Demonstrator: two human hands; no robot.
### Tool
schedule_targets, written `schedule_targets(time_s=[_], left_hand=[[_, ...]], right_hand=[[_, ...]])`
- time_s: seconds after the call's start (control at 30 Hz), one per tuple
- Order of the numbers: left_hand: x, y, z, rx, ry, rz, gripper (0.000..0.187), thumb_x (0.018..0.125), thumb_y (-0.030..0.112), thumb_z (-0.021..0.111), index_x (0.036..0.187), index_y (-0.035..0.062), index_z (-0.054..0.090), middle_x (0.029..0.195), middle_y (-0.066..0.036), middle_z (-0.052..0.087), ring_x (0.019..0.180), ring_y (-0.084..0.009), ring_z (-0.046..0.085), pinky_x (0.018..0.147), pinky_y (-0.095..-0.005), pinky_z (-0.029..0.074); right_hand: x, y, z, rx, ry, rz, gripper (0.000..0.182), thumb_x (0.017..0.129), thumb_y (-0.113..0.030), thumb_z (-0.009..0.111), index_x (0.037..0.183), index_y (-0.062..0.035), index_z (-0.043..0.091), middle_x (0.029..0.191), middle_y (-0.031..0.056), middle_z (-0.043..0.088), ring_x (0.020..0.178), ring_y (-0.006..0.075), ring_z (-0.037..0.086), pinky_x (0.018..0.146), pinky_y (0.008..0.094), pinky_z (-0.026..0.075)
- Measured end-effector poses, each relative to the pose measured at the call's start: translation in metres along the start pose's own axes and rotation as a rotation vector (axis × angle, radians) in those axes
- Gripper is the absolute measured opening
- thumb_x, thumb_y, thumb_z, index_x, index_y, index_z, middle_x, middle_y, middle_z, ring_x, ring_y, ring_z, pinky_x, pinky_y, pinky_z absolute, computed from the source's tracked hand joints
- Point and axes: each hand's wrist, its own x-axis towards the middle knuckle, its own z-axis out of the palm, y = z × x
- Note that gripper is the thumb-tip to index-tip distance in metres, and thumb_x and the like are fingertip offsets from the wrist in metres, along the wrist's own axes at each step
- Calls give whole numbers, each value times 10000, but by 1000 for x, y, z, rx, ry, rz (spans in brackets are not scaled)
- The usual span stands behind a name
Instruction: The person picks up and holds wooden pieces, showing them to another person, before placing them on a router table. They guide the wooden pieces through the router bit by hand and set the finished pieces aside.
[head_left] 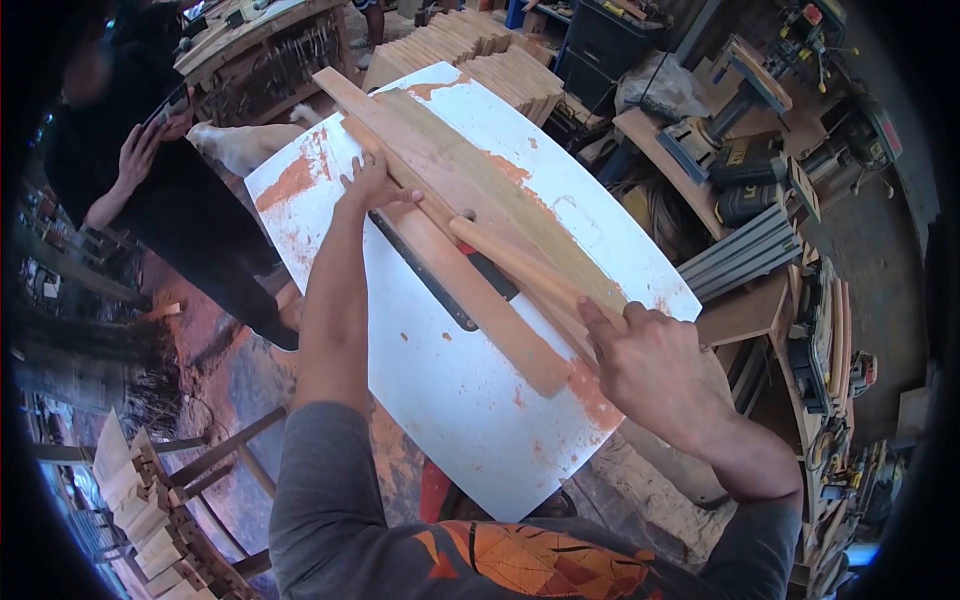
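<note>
A white board tabletop (450, 420), dusted with reddish sawdust, lies before me. Across it runs a long wooden rail (345, 97), with a wide pale board (480, 180) beside it. My left hand (372, 187) rests on the wood toward the far end, fingers spread and thumb out to the side. At the near right, my right hand (650, 365) is closed round the end of a light wooden stick (515, 258), whose other end points to the middle of the table. A flat brown board (500, 325) lies left of the stick, above a dark metal strip (425, 270).
A person in dark clothes (130, 200) stands at the left holding a phone (170, 105). Stacked wood pieces (510, 80) lie behind the table. Shelves with power tools (750, 165) stand at the right. A wooden rack of pieces (150, 510) is at lower left.
</note>
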Motion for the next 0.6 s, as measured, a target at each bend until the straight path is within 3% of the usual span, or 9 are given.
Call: schedule_targets(time_s=[0.07, 0.23, 0.37, 0.43, 0.6], left_hand=[[3, -2, -1, -50, -7, -23, 1620, 433, 791, 881, 1623, 18, 100, 1680, -292, 57, 1553, -493, 39, 1205, -702, 105], [12, -9, -1, -32, 0, -20, 1618, 435, 792, 880, 1623, 19, 99, 1679, -294, 62, 1552, -494, 52, 1204, -703, 107], [38, -27, 3, -30, 42, 5, 1622, 431, 790, 881, 1624, 22, 95, 1678, -298, 70, 1549, -499, 67, 1199, -708, 114], [51, -37, 13, -31, 50, 26, 1619, 437, 785, 883, 1626, 27, 88, 1679, -296, 68, 1549, -499, 67, 1199, -710, 110], [37, -30, -10, -67, 3, -16, 1587, 472, 754, 894, 1630, 43, 76, 1686, -281, 63, 1549, -498, 66, 1196, -717, 98]], right_hand=[[3, -1, 0, 1, 7, 0, 580, 807, -191, 719, 1359, -38, 636, 834, 169, 634, 709, 301, 683, 555, 416, 544], [11, -3, 3, -3, 32, -8, 549, 808, -111, 611, 1352, -38, 644, 815, 173, 633, 686, 304, 677, 545, 415, 538], [25, -4, 8, 10, 51, -4, 556, 803, -109, 615, 1354, -45, 646, 813, 171, 634, 680, 304, 675, 536, 414, 535], [28, -6, 11, -59, 106, -8, 414, 923, -199, 629, 1319, -87, 676, 734, 126, 609, 599, 269, 651, 520, 411, 513], [38, -12, 12, -62, 148, -19, 438, 901, -176, 625, 1328, -92, 676, 720, 124, 602, 589, 267, 648, 517, 409, 511]])
